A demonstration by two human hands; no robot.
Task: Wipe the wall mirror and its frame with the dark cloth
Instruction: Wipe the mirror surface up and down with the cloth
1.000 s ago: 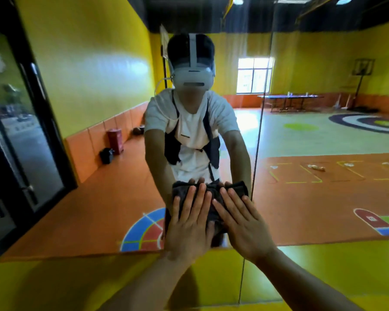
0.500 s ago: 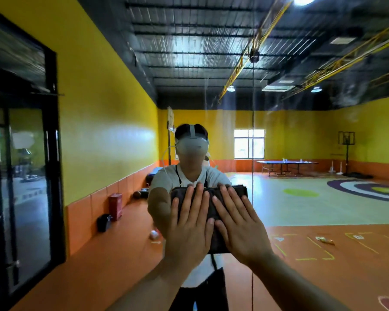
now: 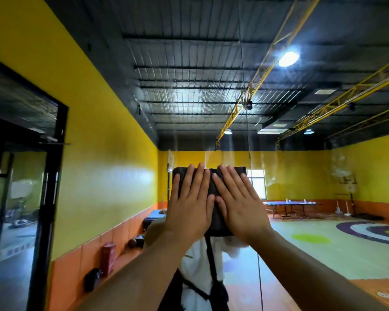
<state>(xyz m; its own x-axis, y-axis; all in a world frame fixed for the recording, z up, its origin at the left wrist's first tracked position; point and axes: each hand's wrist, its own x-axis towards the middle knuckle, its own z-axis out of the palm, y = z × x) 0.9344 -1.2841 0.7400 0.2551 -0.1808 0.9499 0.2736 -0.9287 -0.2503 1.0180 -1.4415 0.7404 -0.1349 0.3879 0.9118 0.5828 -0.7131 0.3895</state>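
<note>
Head camera: left hand [image 3: 190, 212] and, at its three o'clock, right hand [image 3: 239, 209] press the dark cloth [image 3: 218, 224] flat against the mirror [image 3: 211, 97], fingers straight and barely spread.

Left hand [image 3: 190, 213], right hand [image 3: 239, 213]: two. Dark cloth [image 3: 219, 225]: one.

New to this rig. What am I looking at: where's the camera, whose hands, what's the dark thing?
No robot: a person wears one wide-angle camera on the head, so this single view looks where they look. They face a wall mirror; the ceiling and white-shirted figure behind the hands are reflections. The left hand and right hand lie flat, fingers straight, side by side, pressing a folded dark cloth against the glass. Nothing is gripped. The thin vertical line looks like a panel seam.
</note>
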